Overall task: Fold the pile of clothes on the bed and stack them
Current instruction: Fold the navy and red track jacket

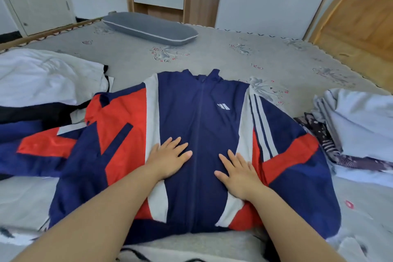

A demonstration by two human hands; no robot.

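With left hand [170, 158] and right hand [239, 173] spread flat on the jacket [202, 117], smooth outward from the zip before folding the sleeves in

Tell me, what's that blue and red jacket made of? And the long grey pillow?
The jacket looks like thin, smooth synthetic cloth, maybe polyester: slight sheen, fine wrinkles. The pillow seems matte woven fabric with pale piping; its filling is hidden.
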